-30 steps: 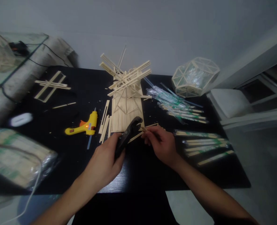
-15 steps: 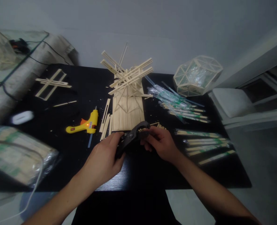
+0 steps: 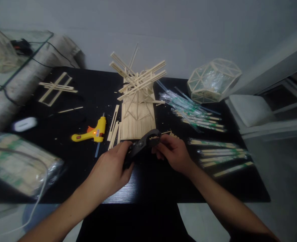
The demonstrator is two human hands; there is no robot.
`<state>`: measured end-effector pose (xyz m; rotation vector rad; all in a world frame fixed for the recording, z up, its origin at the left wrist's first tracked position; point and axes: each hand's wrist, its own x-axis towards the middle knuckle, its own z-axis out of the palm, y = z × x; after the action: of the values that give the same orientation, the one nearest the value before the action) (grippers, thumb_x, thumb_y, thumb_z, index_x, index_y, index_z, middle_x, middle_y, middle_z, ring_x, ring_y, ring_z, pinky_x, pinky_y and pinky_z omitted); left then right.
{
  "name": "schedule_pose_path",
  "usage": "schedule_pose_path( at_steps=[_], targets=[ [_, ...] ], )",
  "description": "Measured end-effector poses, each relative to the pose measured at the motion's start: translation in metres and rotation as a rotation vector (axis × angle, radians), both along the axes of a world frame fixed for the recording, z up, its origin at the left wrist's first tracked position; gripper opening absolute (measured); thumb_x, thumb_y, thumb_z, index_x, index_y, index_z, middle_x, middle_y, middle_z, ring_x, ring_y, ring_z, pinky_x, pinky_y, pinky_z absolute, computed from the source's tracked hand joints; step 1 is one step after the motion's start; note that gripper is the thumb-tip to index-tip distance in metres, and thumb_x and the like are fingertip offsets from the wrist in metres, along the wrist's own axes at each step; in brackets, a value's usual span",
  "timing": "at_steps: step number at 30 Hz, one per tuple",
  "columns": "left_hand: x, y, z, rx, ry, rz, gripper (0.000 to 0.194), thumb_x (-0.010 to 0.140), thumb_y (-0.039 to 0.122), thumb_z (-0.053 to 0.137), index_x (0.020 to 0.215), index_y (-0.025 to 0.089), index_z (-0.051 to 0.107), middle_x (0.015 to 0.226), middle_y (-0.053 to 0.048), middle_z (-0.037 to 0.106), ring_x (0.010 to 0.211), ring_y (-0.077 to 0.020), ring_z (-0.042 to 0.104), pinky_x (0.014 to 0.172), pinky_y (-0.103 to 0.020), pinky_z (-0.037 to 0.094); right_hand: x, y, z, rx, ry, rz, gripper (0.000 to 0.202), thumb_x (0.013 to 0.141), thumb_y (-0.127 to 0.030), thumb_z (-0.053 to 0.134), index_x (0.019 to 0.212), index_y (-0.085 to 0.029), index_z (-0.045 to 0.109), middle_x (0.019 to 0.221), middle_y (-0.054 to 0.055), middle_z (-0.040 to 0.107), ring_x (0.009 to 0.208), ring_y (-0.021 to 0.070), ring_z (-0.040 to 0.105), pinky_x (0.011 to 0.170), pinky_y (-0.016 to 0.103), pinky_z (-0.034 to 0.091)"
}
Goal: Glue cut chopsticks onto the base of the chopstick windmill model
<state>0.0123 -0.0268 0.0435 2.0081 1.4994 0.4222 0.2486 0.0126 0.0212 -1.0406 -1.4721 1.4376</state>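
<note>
My left hand is wrapped round the handles of a black cutting tool, whose curved head points up to the right. At that head, the fingers of my right hand are pinched together; what they hold is too small and dark to make out. Just beyond the tool stands a structure of pale wooden sticks, with a flat slatted front and crossed stick blades on top. Loose sticks lie along its left side.
A yellow glue gun lies left of the structure. Crossed sticks are at the back left, a wrapped bundle at the front left. Bagged sticks lie on the right, below a faceted frame.
The view has shifted very slightly. Both hands keep nearly the same pose around the black tool, and nothing has visibly been taken or let go.
</note>
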Motion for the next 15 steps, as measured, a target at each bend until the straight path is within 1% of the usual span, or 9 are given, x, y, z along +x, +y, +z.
schedule_pose_path(
  at_steps=[4, 11, 15],
  targets=[
    [-0.0002, 0.0005, -0.0002, 0.006, 0.02, 0.003, 0.037, 0.087, 0.021, 0.056, 0.124, 0.02, 0.059, 0.105, -0.01, 0.072, 0.091, -0.0257, 0.073, 0.08, -0.04, 0.06, 0.0006, -0.0016, 0.0012, 0.057, -0.047, -0.033, 0.028, 0.1, -0.046, 0.069, 0.093, -0.019, 0.07, 0.075, 0.001, 0.074, 0.052, 0.0096, 0.061, 0.047, 0.021, 0.05],
    [0.0002, 0.0006, 0.0019, -0.012, 0.012, -0.013, 0.029, 0.088, 0.022, 0.055, 0.117, 0.02, 0.06, 0.099, -0.008, 0.072, 0.084, -0.0237, 0.072, 0.074, -0.037, 0.058, 0.0012, -0.0024, 0.0026, 0.212, -0.164, -0.065, 0.024, 0.103, -0.036, 0.062, 0.087, -0.02, 0.07, 0.067, -0.002, 0.07, 0.051, 0.0092, 0.059, 0.051, 0.021, 0.05],
    [0.0013, 0.0014, 0.0045, -0.036, 0.045, -0.026, 0.022, 0.09, 0.024, 0.052, 0.111, 0.021, 0.058, 0.094, -0.006, 0.07, 0.079, -0.0235, 0.072, 0.07, -0.037, 0.057, 0.0009, -0.0025, 0.003, 0.215, -0.188, -0.066, 0.023, 0.103, -0.032, 0.062, 0.085, -0.02, 0.069, 0.067, -0.002, 0.07, 0.05, 0.0091, 0.059, 0.052, 0.021, 0.05]
  ],
)
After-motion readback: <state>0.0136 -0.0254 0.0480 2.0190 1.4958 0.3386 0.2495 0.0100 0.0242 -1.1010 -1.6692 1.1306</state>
